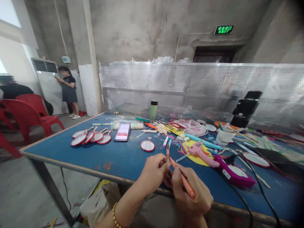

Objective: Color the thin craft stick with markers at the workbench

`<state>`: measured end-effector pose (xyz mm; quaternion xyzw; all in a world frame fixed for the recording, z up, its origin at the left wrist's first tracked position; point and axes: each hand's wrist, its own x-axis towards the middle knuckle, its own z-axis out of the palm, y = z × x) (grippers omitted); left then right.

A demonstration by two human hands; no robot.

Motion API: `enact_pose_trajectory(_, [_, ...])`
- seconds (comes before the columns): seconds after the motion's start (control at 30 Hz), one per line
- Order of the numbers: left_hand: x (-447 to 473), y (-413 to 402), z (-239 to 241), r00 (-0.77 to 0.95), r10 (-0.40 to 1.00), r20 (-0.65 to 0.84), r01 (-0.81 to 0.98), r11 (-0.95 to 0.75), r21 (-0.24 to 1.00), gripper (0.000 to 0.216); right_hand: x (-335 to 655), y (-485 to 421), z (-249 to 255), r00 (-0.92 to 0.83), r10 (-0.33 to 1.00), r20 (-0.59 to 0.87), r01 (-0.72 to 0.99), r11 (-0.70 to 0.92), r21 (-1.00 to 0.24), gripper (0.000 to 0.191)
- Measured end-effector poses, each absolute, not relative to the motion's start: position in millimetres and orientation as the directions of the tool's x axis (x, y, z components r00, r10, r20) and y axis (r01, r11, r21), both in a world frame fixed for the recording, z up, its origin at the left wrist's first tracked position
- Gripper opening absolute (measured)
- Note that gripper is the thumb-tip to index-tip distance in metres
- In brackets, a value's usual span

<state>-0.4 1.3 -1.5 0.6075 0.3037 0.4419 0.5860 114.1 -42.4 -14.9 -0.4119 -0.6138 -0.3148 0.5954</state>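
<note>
At the table's front edge my left hand (pixel 155 169) is closed on a thin flat stick (pixel 167 151), held upright, with brown, pink and orange bands on its upper part. Close beside it, my right hand (pixel 191 190) grips an orange marker (pixel 186 183) like a pen, its tip leaning up toward the stick. Whether the tip touches the stick, I cannot tell. Just beyond my hands lies a small white disc with a red rim (pixel 147 145). A pink-capped white marker (pixel 165 141) is to the right of that disc.
Several red-rimmed discs on sticks (pixel 97 136) lie at the left, near a phone (pixel 122 131). A green tumbler (pixel 153 110) stands at the back. Rightward are a pink glue gun (pixel 201 153), a purple device (pixel 234 171), a white cup (pixel 225 136) and black cables (pixel 257 179).
</note>
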Motion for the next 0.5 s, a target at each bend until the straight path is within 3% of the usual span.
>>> enact_pose_trajectory(0.3, [-1.4,1.9,-1.2,0.400,0.892,0.212,-0.132,-0.173,0.976,0.021,115.2,-40.2,-15.0,-0.005,0.126,0.992,0.855,0.514,-0.061,0.010])
enact_pose_trajectory(0.5, [-0.4,-0.4,-0.3,0.417,0.888,0.194,-0.155,-0.140,0.978,0.016,115.2,-41.6,-14.6,0.036,0.126,0.991,0.884,0.458,-0.091,0.008])
